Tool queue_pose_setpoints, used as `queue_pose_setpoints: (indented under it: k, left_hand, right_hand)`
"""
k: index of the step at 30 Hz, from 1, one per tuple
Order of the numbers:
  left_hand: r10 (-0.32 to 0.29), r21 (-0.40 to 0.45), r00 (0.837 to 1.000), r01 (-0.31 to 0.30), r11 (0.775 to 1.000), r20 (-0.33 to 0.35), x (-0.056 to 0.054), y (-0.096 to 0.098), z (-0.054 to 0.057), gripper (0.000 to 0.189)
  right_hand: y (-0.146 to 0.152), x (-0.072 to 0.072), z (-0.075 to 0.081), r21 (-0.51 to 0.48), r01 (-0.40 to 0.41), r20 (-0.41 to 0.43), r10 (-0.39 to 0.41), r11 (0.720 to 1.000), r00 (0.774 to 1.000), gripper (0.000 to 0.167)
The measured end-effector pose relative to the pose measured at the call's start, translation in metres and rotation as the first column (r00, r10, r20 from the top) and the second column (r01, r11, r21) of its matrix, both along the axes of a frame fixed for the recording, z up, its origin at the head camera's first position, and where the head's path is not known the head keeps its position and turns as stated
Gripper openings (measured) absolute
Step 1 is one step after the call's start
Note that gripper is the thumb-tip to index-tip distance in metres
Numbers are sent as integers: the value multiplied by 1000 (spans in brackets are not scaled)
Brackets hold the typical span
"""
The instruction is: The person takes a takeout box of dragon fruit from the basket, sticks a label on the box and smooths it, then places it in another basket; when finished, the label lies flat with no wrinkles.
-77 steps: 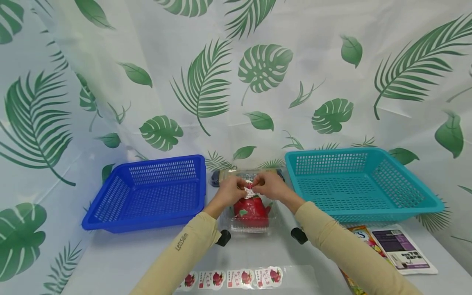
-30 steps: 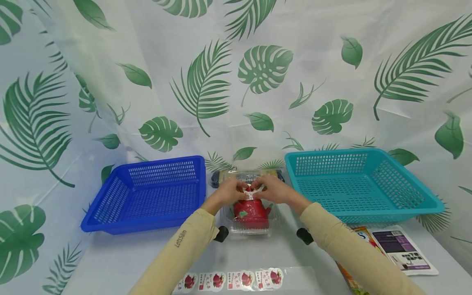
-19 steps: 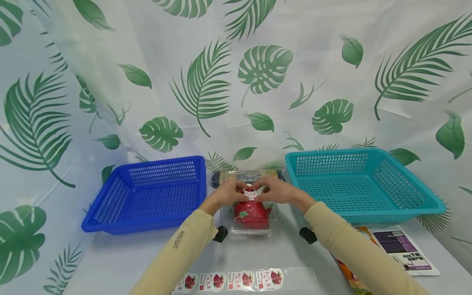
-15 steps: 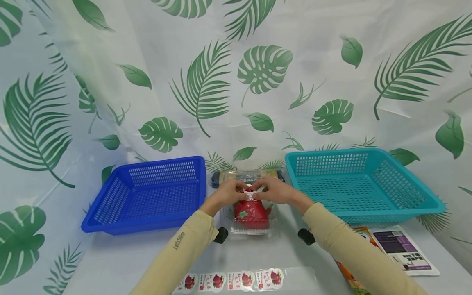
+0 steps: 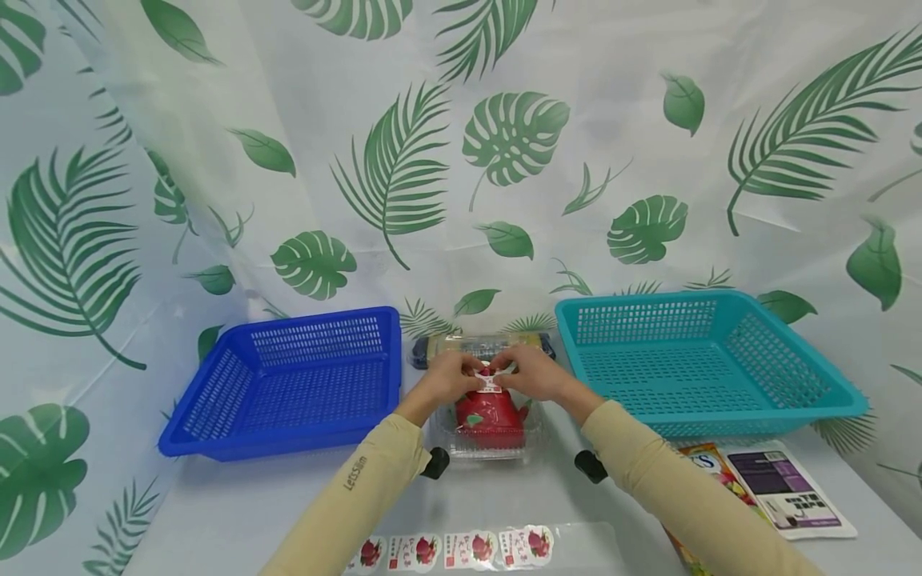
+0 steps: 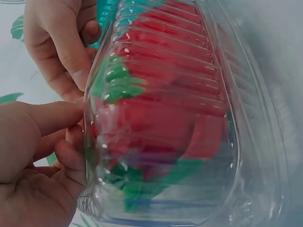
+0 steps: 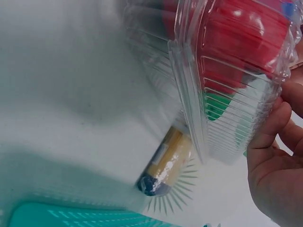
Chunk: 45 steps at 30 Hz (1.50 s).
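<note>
A clear plastic clamshell box (image 5: 479,454) stands on the table with red dragon fruit (image 5: 491,416), green-tipped, showing through it. On top of its lid is a white sticker (image 5: 489,382) with a dragon fruit picture. My left hand (image 5: 445,378) pinches the sticker's left side between thumb and forefinger, right at the lid. From the other side my right hand (image 5: 536,373) pinches its right side the same way. In the left wrist view, the fingertips of both hands meet along the box's top. The fingertips cover the sticker's edges.
A blue basket (image 5: 288,444) stands left, a teal basket (image 5: 720,424) right. Behind the box lies a yellow wrapped package (image 7: 165,163) with dark ends. A strip of stickers (image 5: 481,548) lies in front. Two flat packets, one purple-and-white (image 5: 788,488), one orange (image 5: 720,468), lie right.
Both hands have lowered the sticker from a raised, tilted position onto the lid, label side showing. In the last half second the hands have barely moved.
</note>
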<state>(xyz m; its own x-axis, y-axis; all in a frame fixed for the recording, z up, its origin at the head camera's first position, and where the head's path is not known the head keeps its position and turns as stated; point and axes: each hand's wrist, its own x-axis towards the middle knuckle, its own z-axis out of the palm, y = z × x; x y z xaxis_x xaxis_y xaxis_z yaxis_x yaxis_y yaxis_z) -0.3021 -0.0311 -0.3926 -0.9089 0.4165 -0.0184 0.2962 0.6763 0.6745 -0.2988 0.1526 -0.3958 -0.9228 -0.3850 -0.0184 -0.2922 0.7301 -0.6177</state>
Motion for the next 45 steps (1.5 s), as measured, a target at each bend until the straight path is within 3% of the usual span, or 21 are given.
queue_pose_setpoints:
  k: [12,16,26,33,38,45]
  left_hand:
    - [-23,7,999,23,1000,-23,-1,-2,-2,30]
    - [-19,31,1000,19,999,15,-1,-2,-2,28]
    - [18,44,996,-21,999,83,0,-2,0,21]
    - [38,31,994,-41,999,102,1,-3,3,26]
    - [33,42,997,-36,998,71,0,-2,2,27]
    - [2,38,998,-5,999,61,0,-4,2,31]
  right_hand:
    - [0,3,0,17,10,-12,-9,1000,1000,34]
    - [0,2,-1,2,17,-19,-17,1000,1000,33]
    - [1,-2,-6,-56,-22,-6,22,998,1000,5]
    - [2,-1,-1,-25,-23,11,23,999,1000,22]
    - [2,0,2,11,-36,9,35,999,999,34]
    - [6,1,2,12,-79,16,79,997,997,38]
